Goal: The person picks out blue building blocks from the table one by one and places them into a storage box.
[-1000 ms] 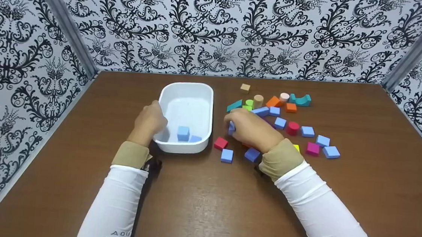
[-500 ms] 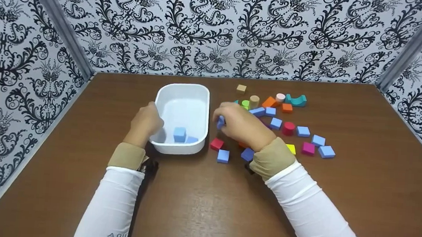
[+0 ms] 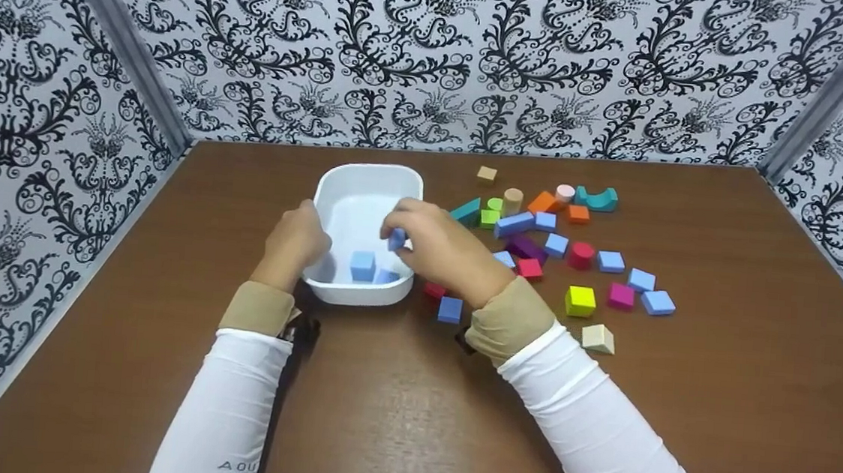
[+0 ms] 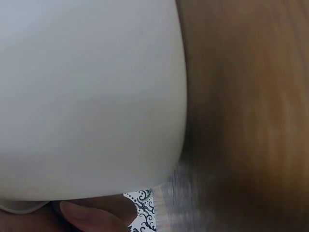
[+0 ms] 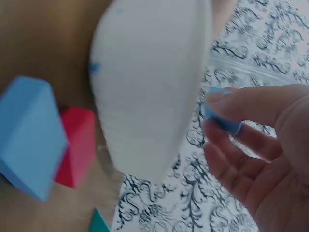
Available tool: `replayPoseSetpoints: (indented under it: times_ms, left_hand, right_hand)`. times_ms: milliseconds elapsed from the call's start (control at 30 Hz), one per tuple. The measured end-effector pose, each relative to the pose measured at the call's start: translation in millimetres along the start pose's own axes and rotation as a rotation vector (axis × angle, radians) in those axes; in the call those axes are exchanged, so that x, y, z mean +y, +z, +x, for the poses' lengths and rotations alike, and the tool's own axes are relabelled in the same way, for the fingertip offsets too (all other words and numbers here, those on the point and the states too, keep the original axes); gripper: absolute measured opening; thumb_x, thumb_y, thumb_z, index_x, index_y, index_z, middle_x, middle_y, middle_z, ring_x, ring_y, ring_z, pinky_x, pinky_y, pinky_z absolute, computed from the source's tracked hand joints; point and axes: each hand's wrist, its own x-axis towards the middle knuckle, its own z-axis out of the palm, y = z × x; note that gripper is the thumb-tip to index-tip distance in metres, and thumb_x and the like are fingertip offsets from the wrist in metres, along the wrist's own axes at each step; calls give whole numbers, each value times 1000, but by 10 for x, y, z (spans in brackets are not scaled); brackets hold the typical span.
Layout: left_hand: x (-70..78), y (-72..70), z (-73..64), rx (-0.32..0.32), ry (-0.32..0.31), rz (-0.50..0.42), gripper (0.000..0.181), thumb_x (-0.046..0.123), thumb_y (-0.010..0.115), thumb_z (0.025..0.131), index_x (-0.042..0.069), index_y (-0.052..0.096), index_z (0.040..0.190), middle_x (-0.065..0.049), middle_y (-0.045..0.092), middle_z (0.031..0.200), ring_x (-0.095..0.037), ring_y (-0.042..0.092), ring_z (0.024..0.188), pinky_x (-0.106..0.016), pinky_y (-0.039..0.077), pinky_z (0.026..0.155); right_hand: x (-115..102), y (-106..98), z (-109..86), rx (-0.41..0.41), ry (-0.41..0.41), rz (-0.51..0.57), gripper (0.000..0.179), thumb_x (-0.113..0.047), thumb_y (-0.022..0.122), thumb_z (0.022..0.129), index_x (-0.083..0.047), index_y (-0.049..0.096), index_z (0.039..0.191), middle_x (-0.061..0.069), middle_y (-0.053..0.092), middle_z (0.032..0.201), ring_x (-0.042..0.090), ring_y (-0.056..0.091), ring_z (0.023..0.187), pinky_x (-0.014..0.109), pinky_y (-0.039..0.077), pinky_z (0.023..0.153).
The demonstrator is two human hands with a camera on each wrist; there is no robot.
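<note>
In the head view, my left hand [image 3: 297,245] grips the left rim of a white plastic tub [image 3: 361,296]. Its outer wall [image 4: 91,96] fills much of the left wrist view, the fingers partly hidden beyond it. Thumb and fingers of my right hand [image 3: 444,252] pinch a small blue block [image 3: 396,240] above the tub's right side. The right wrist view shows this blue block [image 5: 227,123] held above rim height, apart from the tub. Inside the tub lie a light blue cube [image 3: 363,266] and a second blue block [image 3: 386,276], partly hidden by the front wall.
Right of the tub, several coloured blocks lie scattered on the brown table [image 3: 380,384]. Among them are a yellow cube [image 3: 580,302], a red cylinder [image 3: 582,256], a teal arch [image 3: 597,198] and a cream block [image 3: 598,338]. Patterned walls [image 3: 435,57] enclose the back and sides.
My right hand has carried the blue block leftward from the scattered blocks to over the tub. The left hand has stayed on the tub's rim.
</note>
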Motion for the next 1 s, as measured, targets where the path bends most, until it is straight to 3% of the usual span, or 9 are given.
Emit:
replayPoseSetpoints:
  times_ms: [167,333,733,1000]
  left_hand:
    - [-3,0,0,-3,2,3,62,3,52,97,-12,34,155,-34,53,146,-46,57,130,-60,48,108]
    - [0,7,3,6,7,3,61,4,53,97,-12,36,154,-34,55,144,-46,59,129,-60,49,108]
    - [13,1,25,12,6,31,62,5,54,97,-12,37,153,-35,57,142,-46,59,129,-59,48,108]
    - [-4,0,26,10,0,19,62,5,55,97,-11,37,154,-34,57,142,-46,59,129,-60,48,108]
  right_hand:
    - [26,172,6,-14,-63,6,14,0,77,93,-2,77,107,12,69,108,25,69,99,36,58,92]
    - [68,258,3,-36,-68,11,14,1,76,91,-2,78,105,12,70,108,25,69,97,37,58,91]
    - [-13,271,28,-156,104,17,16,-3,73,97,-4,80,111,12,71,116,28,68,107,40,55,102]
    - [-46,284,43,-193,142,16,16,-5,71,100,-6,80,114,11,71,120,27,66,111,40,53,106]
